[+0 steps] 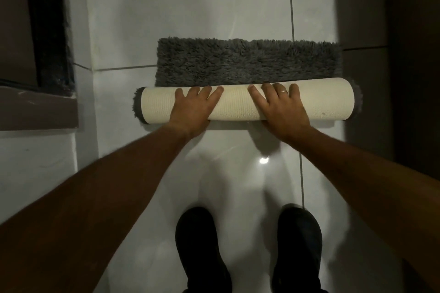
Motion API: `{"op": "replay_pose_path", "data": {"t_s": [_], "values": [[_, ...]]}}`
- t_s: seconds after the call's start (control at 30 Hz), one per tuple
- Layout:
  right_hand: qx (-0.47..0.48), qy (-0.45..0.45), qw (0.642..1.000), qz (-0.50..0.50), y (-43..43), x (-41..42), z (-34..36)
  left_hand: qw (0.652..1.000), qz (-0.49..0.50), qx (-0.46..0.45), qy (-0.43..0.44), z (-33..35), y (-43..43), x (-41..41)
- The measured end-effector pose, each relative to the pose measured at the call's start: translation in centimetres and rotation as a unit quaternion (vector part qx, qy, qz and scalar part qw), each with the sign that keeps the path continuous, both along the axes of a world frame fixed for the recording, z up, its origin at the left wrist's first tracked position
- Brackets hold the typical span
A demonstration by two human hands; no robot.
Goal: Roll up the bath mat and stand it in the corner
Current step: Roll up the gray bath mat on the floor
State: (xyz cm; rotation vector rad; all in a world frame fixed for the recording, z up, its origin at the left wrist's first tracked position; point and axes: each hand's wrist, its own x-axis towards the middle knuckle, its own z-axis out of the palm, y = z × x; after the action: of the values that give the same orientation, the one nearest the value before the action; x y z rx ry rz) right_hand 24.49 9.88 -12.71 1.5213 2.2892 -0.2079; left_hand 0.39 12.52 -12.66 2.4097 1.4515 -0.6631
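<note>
Both hands are pressing flat on top of the rolled part of the bath mat (247, 103), fingers spread and lying open along its curve rather than closing around it. The left hand (195, 108) is sitting just left of the frame's centre, the right hand (281, 109), wearing a ring (283, 91), just right of centre. Judging by this, the palms are spaced apart like that to push the roll evenly, so neither end runs ahead and the tube keeps from coning.

The roll is lying across the middle of the frame, its long axis running left to right, pale woven backing facing outward and dark pile peeking from both ends. Its leading edge is touching the flat, unrolled strip of grey pile (247, 62) stretching toward the upper part of the frame; only that short strip is waiting to be taken up.

The mat is resting on the glossy white tiled floor (214, 7), with the person's dark shoes (200, 245) at the bottom of the frame, well apart from the roll.
</note>
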Motion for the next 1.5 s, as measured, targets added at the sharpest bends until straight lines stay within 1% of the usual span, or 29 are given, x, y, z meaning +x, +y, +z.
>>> {"op": "replay_pose_path", "data": {"t_s": [0.1, 0.13, 0.17, 0.23, 0.27, 0.3, 0.33, 0.4, 0.43, 0.5, 0.53, 0.57, 0.6, 0.67, 0.7, 0.77, 0.87, 0.97, 1.03, 1.1, 1.13, 1.2, 1.27, 1.3, 1.37, 1.4, 1.47, 1.5], "values": [[-0.066, 0.031, 0.997, 0.040, -0.9, 0.8, 0.9, 0.998, 0.016, -0.058, -0.029, 0.8, -2.2, -0.4], [-0.093, 0.048, 0.993, 0.059, -1.3, 1.1, 1.1, 0.994, 0.020, -0.096, -0.043, 0.8, -3.0, -0.6], [-0.126, 0.066, 0.987, 0.075, -1.7, 1.4, 1.3, 0.986, 0.026, -0.156, -0.052, 0.8, -3.5, -0.8], [-0.192, 0.092, 0.973, 0.085, -2.1, 1.5, 1.7, 0.955, 0.040, -0.290, -0.048, 0.9, -3.9, -1.2], [-0.204, 0.092, 0.971, 0.086, -2.4, 1.6, 1.7, 0.942, 0.047, -0.329, -0.049, 1.0, -3.9, -1.3], [-0.190, 0.085, 0.974, 0.091, -2.9, 1.6, 1.8, 0.939, 0.057, -0.333, -0.060, 1.1, -4.0, -1.5], [-0.156, 0.076, 0.980, 0.096, -3.5, 1.8, 1.7, 0.949, 0.065, -0.299, -0.074, 1.2, -4.1, -1.8], [-0.061, 0.087, 0.991, 0.086, -5.4, 2.3, 1.2, 0.982, 0.052, -0.160, -0.089, 1.4, -4.6, -2.8], [-0.020, 0.098, 0.992, 0.073, -6.5, 2.4, 1.0, 0.991, 0.026, -0.093, -0.095, 1.5, -5.2, -3.5], [0.022, 0.107, 0.993, 0.042, -7.9, 1.9, 0.7, 0.991, -0.028, 0.033, -0.129, 1.7, -7.2, -4.4], [0.019, 0.103, 0.994, 0.023, -8.0, 1.4, 0.6, 0.984, -0.039, 0.087, -0.153, 1.6, -8.5, -4.4], [0.001, 0.096, 0.995, 0.006, -7.8, 0.9, 0.6, 0.978, -0.033, 0.118, -0.168, 1.5, -9.6, -4.1], [-0.021, 0.084, 0.996, -0.003, -7.5, 0.5, 0.6, 0.980, -0.013, 0.114, -0.161, 1.3, -10.5, -3.6], [-0.055, 0.041, 0.998, 0.002, -6.3, 0.2, 0.4, 0.996, 0.032, 0.025, -0.081, 0.8, -11.1, -2.3], [-0.063, 0.020, 0.998, 0.007, -5.6, 0.0, 0.3, 0.998, 0.047, -0.012, -0.041, 0.4, -10.8, -1.7], [-0.066, -0.001, 0.998, 0.000, -3.9, -0.3, 0.1, 0.995, 0.083, -0.055, -0.015, -0.5, -9.3, -0.8], [-0.078, 0.008, 0.997, -0.014, -2.3, -0.7, 0.0, 0.982, 0.143, -0.116, -0.050, -1.2, -5.3, -0.1], [-0.075, 0.054, 0.996, -0.021, -2.4, -0.3, -0.4, 0.964, 0.138, -0.212, -0.087, -1.3, -0.9, 0.0], [-0.081, 0.076, 0.994, -0.017, -2.4, 0.2, -0.8, 0.942, 0.129, -0.297, -0.091, -1.6, 1.4, 0.2], [-0.093, 0.087, 0.992, -0.004, -1.6, 0.6, -1.2, 0.918, 0.152, -0.355, -0.089, -2.1, 3.0, 0.2], [-0.092, 0.095, 0.991, 0.006, -1.0, 0.8, -1.4, 0.915, 0.160, -0.358, -0.094, -2.3, 3.5, 0.2], [-0.077, 0.108, 0.991, 0.026, -0.3, 1.0, -1.5, 0.922, 0.153, -0.343, -0.094, -2.5, 4.3, 0.2], [-0.045, 0.106, 0.993, 0.033, -1.2, 1.3, -1.4, 0.935, 0.119, -0.331, -0.055, -2.4, 4.5, 0.6], [-0.030, 0.109, 0.993, 0.021, -2.3, 1.2, -1.3, 0.940, 0.097, -0.326, -0.029, -2.3, 4.3, 0.8], [-0.007, 0.121, 0.992, -0.040, -5.1, 0.7, -0.9, 0.946, 0.076, -0.316, 0.005, -2.2, 3.5, 1.3], [0.002, 0.129, 0.988, -0.085, -6.6, 0.1, -0.7, 0.947, 0.077, -0.312, 0.001, -2.2, 3.0, 1.3], [0.010, 0.140, 0.971, -0.195, -8.6, -0.9, -0.1, 0.943, 0.100, -0.315, -0.042, -2.0, 2.3, 1.4], [0.004, 0.150, 0.955, -0.257, -9.3, -1.6, 0.2, 0.932, 0.128, -0.331, -0.072, -2.0, 1.9, 1.2]]}}
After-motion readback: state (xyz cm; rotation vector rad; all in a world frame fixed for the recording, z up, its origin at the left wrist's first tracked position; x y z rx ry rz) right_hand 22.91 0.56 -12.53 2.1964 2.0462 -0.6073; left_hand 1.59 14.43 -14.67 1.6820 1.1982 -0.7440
